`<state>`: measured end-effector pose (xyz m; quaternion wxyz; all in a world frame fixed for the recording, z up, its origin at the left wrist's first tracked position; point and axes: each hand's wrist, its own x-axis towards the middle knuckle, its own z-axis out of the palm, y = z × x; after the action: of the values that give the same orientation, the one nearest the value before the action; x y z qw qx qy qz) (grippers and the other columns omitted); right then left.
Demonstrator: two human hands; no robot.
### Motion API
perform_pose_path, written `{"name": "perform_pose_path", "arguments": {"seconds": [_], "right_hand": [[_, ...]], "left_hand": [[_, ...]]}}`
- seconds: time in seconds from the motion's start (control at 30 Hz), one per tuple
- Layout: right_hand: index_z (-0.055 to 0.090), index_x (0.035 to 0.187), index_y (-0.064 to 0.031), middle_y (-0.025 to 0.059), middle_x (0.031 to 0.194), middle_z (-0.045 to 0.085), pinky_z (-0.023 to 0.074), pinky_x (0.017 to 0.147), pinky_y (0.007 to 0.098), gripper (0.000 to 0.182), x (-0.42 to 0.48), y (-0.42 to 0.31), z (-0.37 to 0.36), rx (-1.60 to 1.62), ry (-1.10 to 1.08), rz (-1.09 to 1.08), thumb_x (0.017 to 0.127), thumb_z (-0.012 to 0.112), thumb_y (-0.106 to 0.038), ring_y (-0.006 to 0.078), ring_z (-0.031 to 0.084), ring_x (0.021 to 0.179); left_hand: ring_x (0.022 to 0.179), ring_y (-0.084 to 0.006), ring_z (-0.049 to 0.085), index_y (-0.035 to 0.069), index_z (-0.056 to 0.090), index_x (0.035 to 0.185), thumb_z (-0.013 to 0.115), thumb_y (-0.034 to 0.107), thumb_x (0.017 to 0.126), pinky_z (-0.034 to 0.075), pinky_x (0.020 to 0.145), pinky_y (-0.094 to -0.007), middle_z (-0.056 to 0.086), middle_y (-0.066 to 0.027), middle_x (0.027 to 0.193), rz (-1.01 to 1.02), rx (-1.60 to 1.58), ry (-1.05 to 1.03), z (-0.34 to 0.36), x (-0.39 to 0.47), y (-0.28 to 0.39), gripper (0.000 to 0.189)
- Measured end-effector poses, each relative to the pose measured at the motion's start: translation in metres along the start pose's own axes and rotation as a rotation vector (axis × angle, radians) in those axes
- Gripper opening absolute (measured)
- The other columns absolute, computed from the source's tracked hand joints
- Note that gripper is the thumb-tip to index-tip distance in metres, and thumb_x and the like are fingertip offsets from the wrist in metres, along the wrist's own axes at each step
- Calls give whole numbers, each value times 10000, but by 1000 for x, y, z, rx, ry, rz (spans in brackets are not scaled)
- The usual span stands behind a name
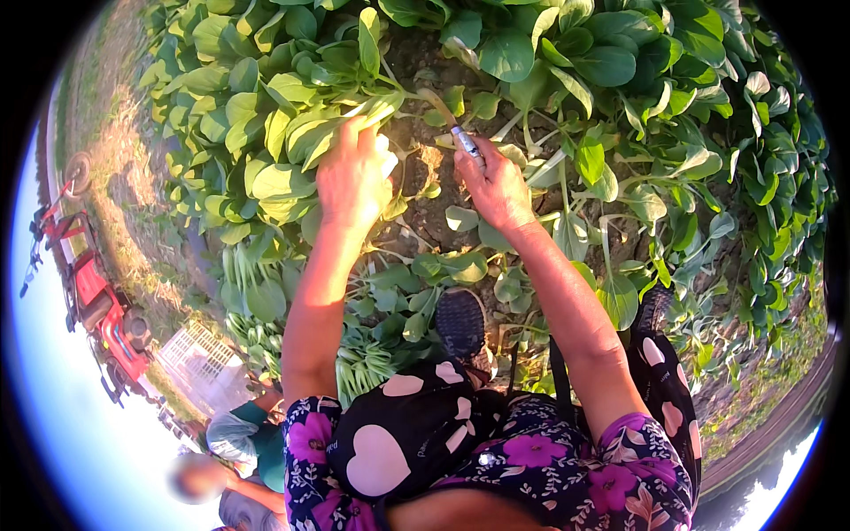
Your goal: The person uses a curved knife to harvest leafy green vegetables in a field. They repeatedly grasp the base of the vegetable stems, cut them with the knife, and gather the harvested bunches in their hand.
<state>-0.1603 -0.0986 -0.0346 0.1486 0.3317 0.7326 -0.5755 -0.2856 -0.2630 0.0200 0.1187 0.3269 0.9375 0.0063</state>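
Note:
My left hand (355,176) is closed around the stalks of a leafy green plant (315,136), apparently a choy-type brassica, with its leaves spreading up and left. Something white shows at the fingers, too blurred to name. A small curved knife (467,141) with a metallic handle sits in my right hand (495,186). Its brownish blade reaches up and left, close to the plant's base; whether it touches the stem I cannot tell. Bare soil (425,179) and loose leaves lie between both hands.
Cut bunches of greens (365,365) lie by my left knee, with more (255,285) farther left. My shoe (461,325) rests among low leaves. Standing greens (617,46) surround the far side. At left are a plastic crate (202,352), a red vehicle (99,292) and another person (269,438).

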Motion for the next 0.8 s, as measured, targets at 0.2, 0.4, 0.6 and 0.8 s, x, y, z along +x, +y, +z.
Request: {"name": "perform_pose_path", "arguments": {"seconds": [0.2,0.4,0.6,0.8], "right_hand": [[567,1313,-153,208,1078,694,491,944,478,501,20,-13,3,-39,-96,37,932,503,-472,401,650,1043],[597,1301,-135,196,1069,700,501,935,460,545,46,-9,6,-81,-210,11,910,506,-504,382,657,1037],[560,1325,-30,47,820,631,467,631,276,593,-9,23,-22,489,-4,-66,853,749,-336,141,588,683],[626,1163,-22,-49,771,616,314,436,177,457,-65,-3,-28,1031,-48,-122,776,843,-132,6,435,528]], "left_hand": [[951,-315,664,105,563,1266,778,96,676,553,813,-436,513,-46,1295,-23,9,3,3,1,-4,628],[934,-309,665,120,581,1240,768,110,696,556,791,-423,535,-42,1267,-31,-53,60,2,0,-6,575],[1019,-298,653,79,605,1220,743,53,654,543,873,-372,577,-78,1250,-45,-354,106,-43,-45,24,583],[1139,-291,578,92,597,1281,744,56,668,478,951,-373,510,-134,1333,132,-992,-217,-52,-96,67,631]]}}
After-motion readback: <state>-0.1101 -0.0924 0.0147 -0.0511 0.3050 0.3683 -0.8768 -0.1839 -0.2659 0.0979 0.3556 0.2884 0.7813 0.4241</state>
